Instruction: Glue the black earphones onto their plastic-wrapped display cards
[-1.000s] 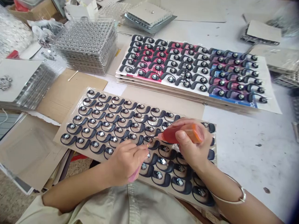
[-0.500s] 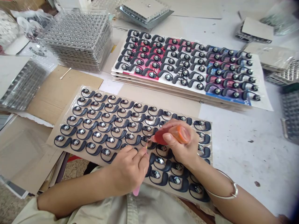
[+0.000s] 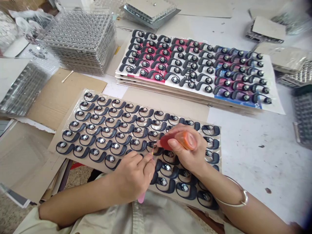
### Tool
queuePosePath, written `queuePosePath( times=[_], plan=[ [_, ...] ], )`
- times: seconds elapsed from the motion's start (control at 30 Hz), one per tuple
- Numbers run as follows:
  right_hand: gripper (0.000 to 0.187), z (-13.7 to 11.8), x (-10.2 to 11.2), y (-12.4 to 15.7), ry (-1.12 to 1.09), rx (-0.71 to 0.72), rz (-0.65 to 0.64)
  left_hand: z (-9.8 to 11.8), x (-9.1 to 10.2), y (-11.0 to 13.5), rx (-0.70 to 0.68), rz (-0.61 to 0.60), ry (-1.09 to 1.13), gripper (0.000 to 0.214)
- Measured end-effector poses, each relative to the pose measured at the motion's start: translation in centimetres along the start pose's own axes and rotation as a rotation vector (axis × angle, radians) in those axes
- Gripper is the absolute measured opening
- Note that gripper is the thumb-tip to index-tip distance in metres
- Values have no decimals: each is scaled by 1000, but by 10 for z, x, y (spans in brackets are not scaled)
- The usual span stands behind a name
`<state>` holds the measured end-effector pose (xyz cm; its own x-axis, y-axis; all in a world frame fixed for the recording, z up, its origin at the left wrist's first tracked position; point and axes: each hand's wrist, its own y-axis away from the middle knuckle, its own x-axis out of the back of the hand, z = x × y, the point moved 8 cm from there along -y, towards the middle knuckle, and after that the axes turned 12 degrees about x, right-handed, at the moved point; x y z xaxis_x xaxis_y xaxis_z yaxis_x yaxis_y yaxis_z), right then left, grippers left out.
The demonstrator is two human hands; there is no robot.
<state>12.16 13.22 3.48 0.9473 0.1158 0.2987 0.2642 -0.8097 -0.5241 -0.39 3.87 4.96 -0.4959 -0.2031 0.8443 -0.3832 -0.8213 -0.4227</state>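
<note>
A cardboard sheet point(image 3: 60, 130) under clear film carries several rows of black ear-hook earpieces point(image 3: 102, 128) with round silver centres. My right hand point(image 3: 190, 152) is closed round a small orange-red bottle point(image 3: 180, 140), whose nozzle points left at an earpiece near the sheet's middle. My left hand point(image 3: 134, 175) pinches a thin pink stick point(image 3: 141, 197). The stick's yellowish tip point(image 3: 152, 152) sits just below the nozzle. A metal bangle point(image 3: 234, 203) rings my right wrist.
A stack of printed sheets point(image 3: 273, 84) with more earpieces lies behind. Clear blister trays point(image 3: 80, 39) are piled at the back left, others at the left edge point(image 3: 19, 87) and right point(image 3: 302, 120). A cotton swab point(image 3: 67, 76) lies on brown cardboard point(image 3: 48, 100).
Over the second the view shifted, so everything sits a little higher and further left. Both hands edged left along the sheet, and the stick's tip came close under the bottle's nozzle.
</note>
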Motion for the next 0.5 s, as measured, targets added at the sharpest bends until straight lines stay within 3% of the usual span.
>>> queuePosePath(
  times=[0.5],
  plan=[
    [20, 2, 2, 2, 71, -17, 11, 1, -1, 0, -9, -14, -17, 18]
  ],
)
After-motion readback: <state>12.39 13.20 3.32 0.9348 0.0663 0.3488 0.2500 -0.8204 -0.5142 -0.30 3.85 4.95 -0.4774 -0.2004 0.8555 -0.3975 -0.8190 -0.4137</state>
